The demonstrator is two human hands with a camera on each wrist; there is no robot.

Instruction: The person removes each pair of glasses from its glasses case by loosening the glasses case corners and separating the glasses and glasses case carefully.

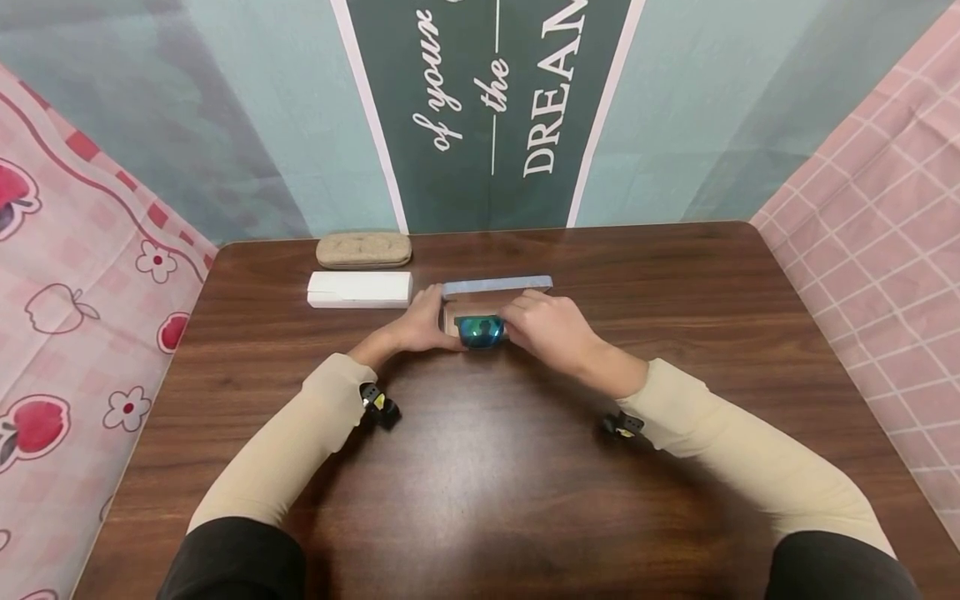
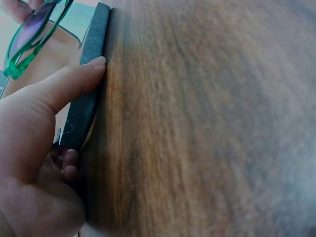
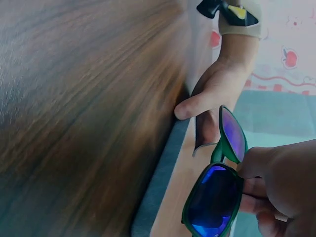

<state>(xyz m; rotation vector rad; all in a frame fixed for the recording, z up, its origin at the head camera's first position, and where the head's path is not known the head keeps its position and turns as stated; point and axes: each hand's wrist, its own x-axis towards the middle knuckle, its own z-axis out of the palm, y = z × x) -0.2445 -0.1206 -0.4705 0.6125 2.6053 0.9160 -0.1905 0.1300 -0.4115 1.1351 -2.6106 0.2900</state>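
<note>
An opened glasses case (image 1: 498, 285) with a tan lining and a blue-grey outside lies near the table's middle, its lid raised on the far side. Its left end is held by my left hand (image 1: 422, 323), the thumb (image 2: 81, 76) pressing along the front wall. Over the case, my right hand (image 1: 551, 329) pinches a pair of sunglasses (image 3: 212, 200) near the middle of the frame. They have a green frame and blue mirrored lenses, tilted above the lining. In the head view, fingers and sunglasses hide much of the case's inside.
To the left of the case is a white oblong box (image 1: 360, 290), with a beige fabric-like case (image 1: 363, 250) behind it near the table's back edge. A printed cloth (image 1: 487, 108) hangs behind the brown wooden table (image 1: 480, 467); patterned pink cloths hang at both sides.
</note>
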